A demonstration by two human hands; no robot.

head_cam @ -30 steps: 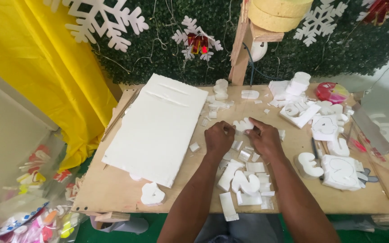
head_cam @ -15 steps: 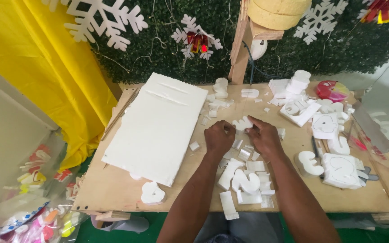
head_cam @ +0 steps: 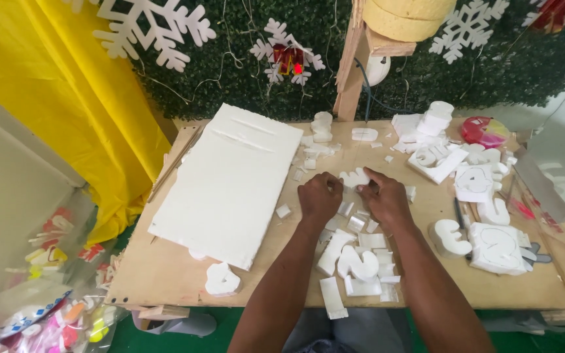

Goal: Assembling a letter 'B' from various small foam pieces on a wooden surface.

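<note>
My left hand point(head_cam: 320, 197) and right hand point(head_cam: 382, 198) meet at the middle of the bare wooden worktable point(head_cam: 165, 271), both closed on one small white foam cut-out piece point(head_cam: 354, 177), which sits between my fingertips just above the tabletop. My fingers are curled around its two ends. To the left lies a large flat white foam sheet point(head_cam: 230, 183). Near me, directly below my wrists, lies a cluster of white foam offcuts and curved shapes point(head_cam: 356, 261). To the right rest more carved white foam blocks point(head_cam: 498, 247). At the far right stands a round pink dish point(head_cam: 484, 131). A yellow curtain point(head_cam: 53, 85) hangs at the far left.
</note>
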